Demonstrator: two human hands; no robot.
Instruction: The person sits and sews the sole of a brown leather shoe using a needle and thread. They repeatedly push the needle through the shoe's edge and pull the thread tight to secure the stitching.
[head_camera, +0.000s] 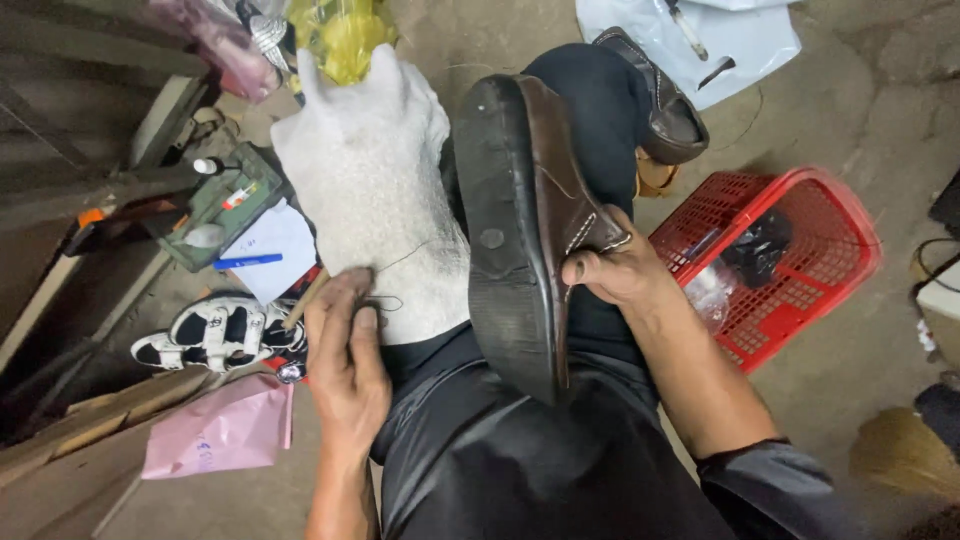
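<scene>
Concrete floor, red basket (800, 250) nearby, right hand (615, 270) gripping brown shoe (530, 220), left hand (345, 350) seemingly pinching thread (385, 300).

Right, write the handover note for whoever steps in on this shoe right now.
Left hand: pinches a thin thread and a wooden-handled tool against the white cloth on the lap.
Right hand: grips the brown shoe, held sole-up across the knee.
Second brown shoe lies beyond the knee; red basket to the right.
Done: thread appears started at the sole edge, extent unclear.
Left: the stitching; second shoe not in hand.
</scene>
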